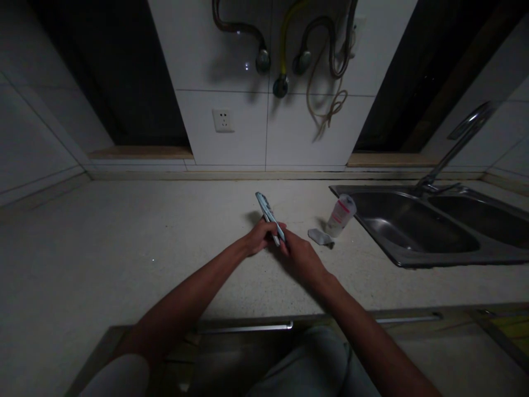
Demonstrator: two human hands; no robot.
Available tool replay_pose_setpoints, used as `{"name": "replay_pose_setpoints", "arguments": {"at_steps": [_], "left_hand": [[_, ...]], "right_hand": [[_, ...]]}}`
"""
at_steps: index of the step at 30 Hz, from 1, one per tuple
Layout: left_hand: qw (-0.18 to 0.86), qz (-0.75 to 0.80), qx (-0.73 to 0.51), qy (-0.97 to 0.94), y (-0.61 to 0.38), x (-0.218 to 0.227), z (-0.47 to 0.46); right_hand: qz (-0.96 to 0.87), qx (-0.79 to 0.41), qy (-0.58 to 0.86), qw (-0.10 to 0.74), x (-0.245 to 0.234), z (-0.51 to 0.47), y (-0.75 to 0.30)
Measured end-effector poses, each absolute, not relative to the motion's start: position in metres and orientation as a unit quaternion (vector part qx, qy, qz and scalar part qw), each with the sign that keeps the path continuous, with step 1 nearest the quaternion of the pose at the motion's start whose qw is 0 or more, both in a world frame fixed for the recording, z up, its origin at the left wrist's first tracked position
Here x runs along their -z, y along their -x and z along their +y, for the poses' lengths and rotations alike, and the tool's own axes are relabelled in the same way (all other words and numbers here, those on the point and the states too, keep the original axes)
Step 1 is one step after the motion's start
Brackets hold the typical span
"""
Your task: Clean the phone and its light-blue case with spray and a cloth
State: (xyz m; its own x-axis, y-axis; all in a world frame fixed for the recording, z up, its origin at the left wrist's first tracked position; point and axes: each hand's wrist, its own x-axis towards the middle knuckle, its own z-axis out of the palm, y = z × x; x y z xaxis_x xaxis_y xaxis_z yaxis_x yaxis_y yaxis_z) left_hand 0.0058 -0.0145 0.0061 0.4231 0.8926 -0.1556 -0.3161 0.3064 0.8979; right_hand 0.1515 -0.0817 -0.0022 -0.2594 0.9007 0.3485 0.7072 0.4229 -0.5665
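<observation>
A long, slim pale-blue object with dark markings is tilted above the counter, its far end pointing up and to the left. I cannot make out its exact kind. My left hand is closed around its middle, thumb lying across it. At the near end, my right hand has its fingers closed on the same object, and they hide part of it. Just right of my right hand, a crumpled grey-white piece lies on the counter. Beside that piece stands a translucent plastic cup with a pink label.
The pale countertop runs along a tiled wall. A double steel sink with a tall faucet is set in at the right. Hoses and valves hang on the wall near a socket. Drawer handles line the front edge.
</observation>
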Motion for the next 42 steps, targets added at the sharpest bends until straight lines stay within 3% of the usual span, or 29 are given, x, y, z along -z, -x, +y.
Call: {"name": "replay_pose_setpoints", "arguments": {"at_steps": [18,28,42], "left_hand": [[0.767,0.307,-0.333,-0.454,0.001,-0.004,-0.008],[0.784,0.303,-0.281,-0.463,0.006,-0.006,-0.008],[0.814,0.292,-0.278,-0.418,0.003,-0.007,-0.011]], "right_hand": [[-0.766,-0.218,0.463,0.388,0.005,-0.081,-0.162],[-0.819,-0.113,0.504,0.250,-0.003,-0.086,-0.161],[-0.825,-0.070,0.536,0.163,-0.012,-0.087,-0.169]]}}
